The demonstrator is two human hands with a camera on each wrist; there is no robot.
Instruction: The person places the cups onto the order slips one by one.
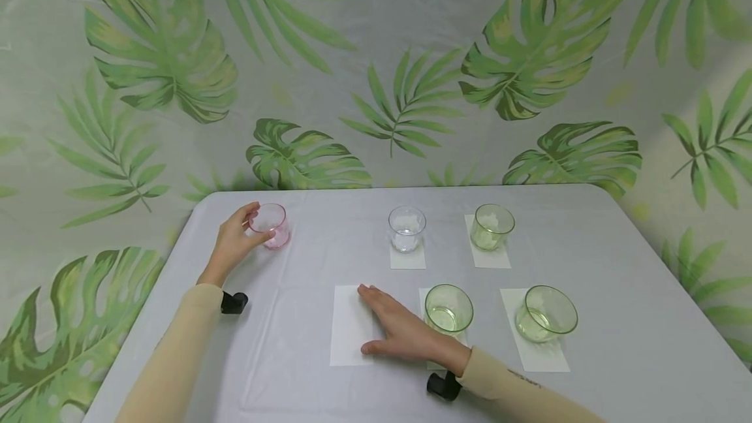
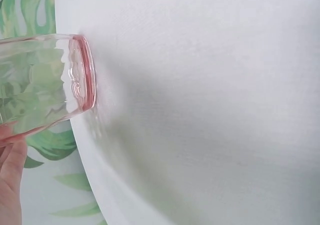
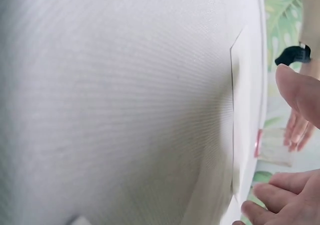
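At the back left of the table, my left hand (image 1: 234, 241) holds a pink-tinted glass cup (image 1: 277, 235) between thumb and fingers. In the left wrist view the cup (image 2: 45, 82) is upright with its thick pink base by the white cloth; whether it touches the cloth I cannot tell. My right hand (image 1: 405, 333) holds nothing, its thumb spread from the fingers, over the right part of a white paper card (image 1: 348, 325). Beside its wrist stands a green glass cup (image 1: 449, 309) on another card, partly hidden by the hand and wrist.
A clear glass cup (image 1: 407, 230) and a green one (image 1: 492, 227) stand on paper cards at the back. Another green cup (image 1: 545, 315) stands on a card (image 1: 543, 359) at the front right. A leaf-patterned cloth (image 1: 405, 103) hangs behind the white-covered table (image 1: 282, 344).
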